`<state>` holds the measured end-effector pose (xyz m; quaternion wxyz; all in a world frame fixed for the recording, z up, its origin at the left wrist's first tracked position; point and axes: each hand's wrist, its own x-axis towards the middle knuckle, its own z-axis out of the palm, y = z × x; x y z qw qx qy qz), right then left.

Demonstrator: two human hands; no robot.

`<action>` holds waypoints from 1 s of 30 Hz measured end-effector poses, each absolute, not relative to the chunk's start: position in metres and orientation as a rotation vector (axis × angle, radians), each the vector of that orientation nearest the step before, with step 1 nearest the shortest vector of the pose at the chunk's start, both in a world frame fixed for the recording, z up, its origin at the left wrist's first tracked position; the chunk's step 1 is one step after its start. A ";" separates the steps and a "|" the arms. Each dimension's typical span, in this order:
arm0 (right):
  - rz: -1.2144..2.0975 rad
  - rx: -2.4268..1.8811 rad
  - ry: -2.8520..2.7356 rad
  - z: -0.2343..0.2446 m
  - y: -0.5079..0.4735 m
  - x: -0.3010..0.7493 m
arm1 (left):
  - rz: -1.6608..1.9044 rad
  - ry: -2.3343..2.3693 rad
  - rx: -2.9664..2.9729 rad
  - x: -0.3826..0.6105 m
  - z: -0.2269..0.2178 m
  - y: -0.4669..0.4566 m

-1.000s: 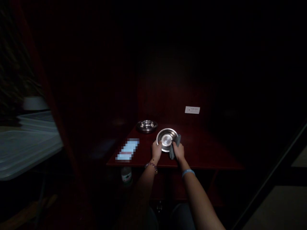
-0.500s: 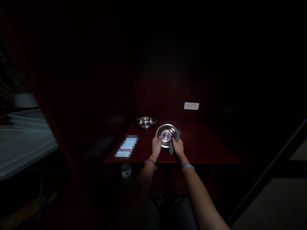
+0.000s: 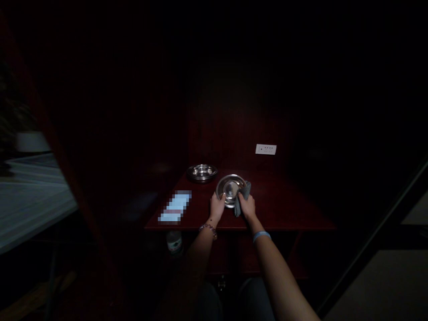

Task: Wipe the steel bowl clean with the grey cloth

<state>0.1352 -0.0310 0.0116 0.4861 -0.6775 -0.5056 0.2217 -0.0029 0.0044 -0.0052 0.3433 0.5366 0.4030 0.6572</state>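
A shiny steel bowl [image 3: 229, 188] is tilted toward me above the dark red table [image 3: 287, 209]. My left hand [image 3: 217, 208] grips its lower left rim, fingers closed on it. My right hand [image 3: 246, 206] is closed on a grey cloth [image 3: 242, 195] pressed against the bowl's right edge. A second steel bowl [image 3: 202, 172] rests upright on the table just behind and to the left.
A blurred-out flat light object [image 3: 175, 206] lies on the table's left part. A white socket plate [image 3: 265, 149] sits on the dark back wall. A plastic bottle [image 3: 174, 243] stands below the table's front edge. A pale surface [image 3: 30, 200] lies far left. The room is very dark.
The held bowl and cloth shifted slightly within my hands; the cloth rides a little higher on the rim. My head moved a bit, shifting the whole scene.
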 end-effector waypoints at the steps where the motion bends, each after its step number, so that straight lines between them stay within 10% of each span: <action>1: 0.542 -1.646 -1.226 0.012 -0.031 0.135 | 1.693 1.064 1.406 -0.003 -0.005 0.005; 30: 0.542 -1.759 -1.174 0.019 -0.036 0.130 | 1.681 1.095 1.362 -0.002 -0.003 0.003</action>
